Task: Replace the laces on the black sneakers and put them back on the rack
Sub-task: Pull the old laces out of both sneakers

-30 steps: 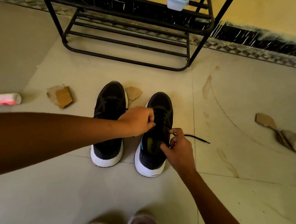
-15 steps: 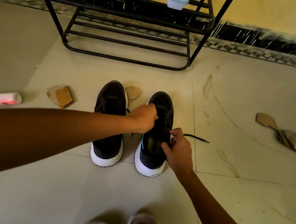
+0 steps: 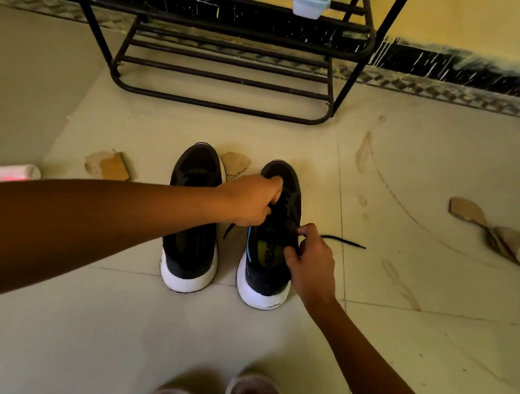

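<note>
The two black fabric sneakers with white soles (image 3: 193, 223) are standing side by side on the pale tiled floor (image 3: 120, 325). Their long axes are running away from the person, toes pointing toward the black metal rack (image 3: 228, 102). The left hand (image 3: 249, 200) is reaching across, its fingers (image 3: 276, 187) curled and pinching the black lace (image 3: 345, 241) over the right sneaker (image 3: 265, 277). The right hand (image 3: 309, 262) is clenching that sneaker's right collar edge, one lace end trailing out beside it onto the floor.
</note>
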`<state>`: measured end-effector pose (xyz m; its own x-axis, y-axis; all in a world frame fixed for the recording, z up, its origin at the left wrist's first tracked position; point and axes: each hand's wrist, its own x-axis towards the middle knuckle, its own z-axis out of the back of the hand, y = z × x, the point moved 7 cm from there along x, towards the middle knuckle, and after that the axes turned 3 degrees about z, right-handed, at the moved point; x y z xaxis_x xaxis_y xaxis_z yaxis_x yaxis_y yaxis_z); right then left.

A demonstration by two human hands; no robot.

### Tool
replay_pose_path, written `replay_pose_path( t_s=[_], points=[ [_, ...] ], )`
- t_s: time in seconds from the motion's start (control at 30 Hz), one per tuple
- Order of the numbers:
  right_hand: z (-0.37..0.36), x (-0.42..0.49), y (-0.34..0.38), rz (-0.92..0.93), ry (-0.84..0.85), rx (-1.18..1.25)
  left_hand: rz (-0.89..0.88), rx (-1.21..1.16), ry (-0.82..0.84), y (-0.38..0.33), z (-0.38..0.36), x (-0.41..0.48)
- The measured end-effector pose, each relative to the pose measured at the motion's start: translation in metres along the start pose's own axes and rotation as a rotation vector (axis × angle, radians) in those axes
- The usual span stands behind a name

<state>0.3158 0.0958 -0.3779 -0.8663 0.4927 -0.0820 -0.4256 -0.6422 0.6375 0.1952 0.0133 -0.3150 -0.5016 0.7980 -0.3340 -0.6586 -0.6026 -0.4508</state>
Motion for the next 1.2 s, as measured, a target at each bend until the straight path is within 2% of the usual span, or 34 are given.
replay_pose_path(
  t_s=[0.13,0.27,0.37,0.43,0.53,0.63,0.67,0.7,0.8,0.83,0.87,0.9,1.0,1.03,1.07,1.1,1.2],
  points=[
    [0.001,0.0,-0.001,-0.009,-0.013,0.004,-0.04,0.117,-0.003,-0.001,0.005,-0.001],
    [0.0,0.0,-0.002,-0.017,-0.021,0.019,0.07,0.216,0.039,0.012,0.003,-0.004],
    [-0.001,0.0,-0.003,-0.019,-0.028,0.032,0.095,0.237,-0.051,0.018,0.011,-0.003],
    [0.0,-0.001,-0.003,-0.02,-0.033,0.03,0.118,-0.038,-0.13,0.021,0.018,-0.002],
    [0.001,0.0,-0.005,-0.034,-0.035,0.03,0.203,-0.758,-0.079,0.022,0.011,-0.009],
    [0.002,0.0,-0.005,-0.033,-0.04,0.034,0.364,-1.152,-0.044,0.027,-0.007,-0.018],
    [0.002,0.0,-0.004,-0.03,-0.041,0.035,0.391,-1.156,-0.052,0.03,-0.008,-0.02],
    [0.002,-0.001,-0.004,-0.028,-0.039,0.038,0.377,-1.049,-0.078,0.032,-0.006,-0.021],
    [0.0,-0.001,-0.003,-0.028,-0.029,0.034,0.135,-0.37,-0.147,0.03,0.011,-0.023],
    [0.0,-0.001,-0.003,-0.027,-0.028,0.029,0.063,-0.259,-0.154,0.027,0.013,-0.023],
    [0.0,0.0,-0.003,-0.026,-0.028,0.024,0.028,-0.259,-0.16,0.026,0.013,-0.023],
    [0.0,0.0,-0.003,-0.024,-0.028,0.021,0.026,-0.358,-0.172,0.026,0.013,-0.024],
    [0.001,0.0,-0.003,-0.022,-0.023,0.015,0.141,-0.924,-0.139,0.027,0.011,-0.022],
    [0.001,0.0,-0.003,-0.024,-0.023,0.014,0.195,-1.055,-0.113,0.029,0.009,-0.022],
    [0.001,0.0,-0.003,-0.027,-0.023,0.015,0.231,-1.081,-0.115,0.031,0.01,-0.022],
    [0.001,0.0,-0.002,-0.028,-0.023,0.015,0.236,-0.979,-0.151,0.035,0.014,-0.023],
    [0.001,0.0,-0.001,-0.03,-0.017,0.003,0.092,-0.278,-0.166,0.033,0.03,-0.021]
  ],
)
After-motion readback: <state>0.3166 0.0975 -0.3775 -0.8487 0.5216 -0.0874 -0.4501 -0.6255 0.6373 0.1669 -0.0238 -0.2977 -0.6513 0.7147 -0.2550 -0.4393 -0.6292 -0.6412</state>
